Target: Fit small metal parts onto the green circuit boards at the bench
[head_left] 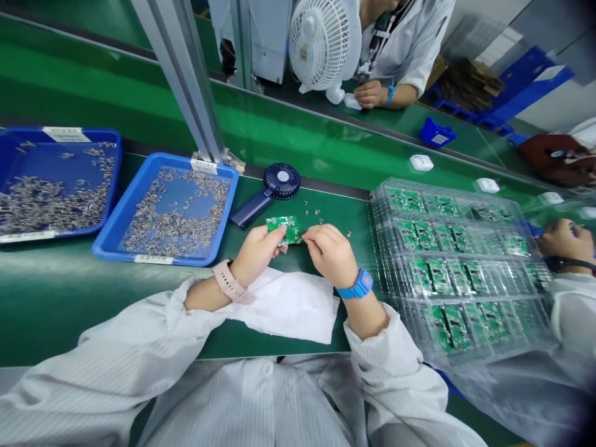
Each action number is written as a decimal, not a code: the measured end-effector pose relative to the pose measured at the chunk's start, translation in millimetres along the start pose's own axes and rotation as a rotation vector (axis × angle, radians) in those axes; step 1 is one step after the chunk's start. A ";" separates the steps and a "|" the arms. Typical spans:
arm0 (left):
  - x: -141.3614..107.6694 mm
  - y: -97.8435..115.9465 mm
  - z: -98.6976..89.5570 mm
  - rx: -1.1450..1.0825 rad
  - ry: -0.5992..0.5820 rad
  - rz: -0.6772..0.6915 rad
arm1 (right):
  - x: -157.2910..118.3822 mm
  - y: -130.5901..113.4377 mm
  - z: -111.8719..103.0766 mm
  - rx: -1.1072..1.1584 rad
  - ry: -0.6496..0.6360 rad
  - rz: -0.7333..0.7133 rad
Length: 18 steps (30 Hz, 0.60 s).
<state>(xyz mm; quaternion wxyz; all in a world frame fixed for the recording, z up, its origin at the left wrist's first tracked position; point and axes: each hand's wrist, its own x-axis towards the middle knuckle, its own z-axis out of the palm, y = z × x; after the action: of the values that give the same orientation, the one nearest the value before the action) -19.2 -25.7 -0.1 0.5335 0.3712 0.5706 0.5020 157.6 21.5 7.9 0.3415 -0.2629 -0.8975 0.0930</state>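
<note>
My left hand (259, 249) grips a green circuit board (289, 230) by its left side, thumb on top. At the board's right edge, my right hand (329, 251) has its fingertips pinched together; whatever sits between them is too small to make out. A few small metal parts (317, 212) lie loose on the green table just beyond the board. Beneath my wrists a white cloth (293, 304) is spread out. To the left, a blue tray (223, 214) holds many small metal parts like the loose ones.
A second blue tray (116, 155) of metal parts stands far left. A dark handheld fan (281, 180) lies behind the board. Clear plastic trays (386, 248) with circuit boards are stacked at right. A metal post (186, 81) rises behind. Co-workers' hands (371, 94) appear across and at right.
</note>
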 end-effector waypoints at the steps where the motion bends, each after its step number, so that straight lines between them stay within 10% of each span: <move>1: 0.0 0.0 -0.1 0.005 -0.001 -0.003 | 0.4 -0.5 0.1 -0.018 0.000 -0.004; 18: -1.8 6.3 0.8 -0.036 0.019 -0.045 | -1.4 -7.5 5.9 -0.046 -0.038 0.012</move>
<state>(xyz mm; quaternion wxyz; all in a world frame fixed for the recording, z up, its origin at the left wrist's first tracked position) -18.9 -25.8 6.5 0.5459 0.3438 0.5746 0.5035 151.5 14.4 5.3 0.3177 -0.2740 -0.9043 0.0794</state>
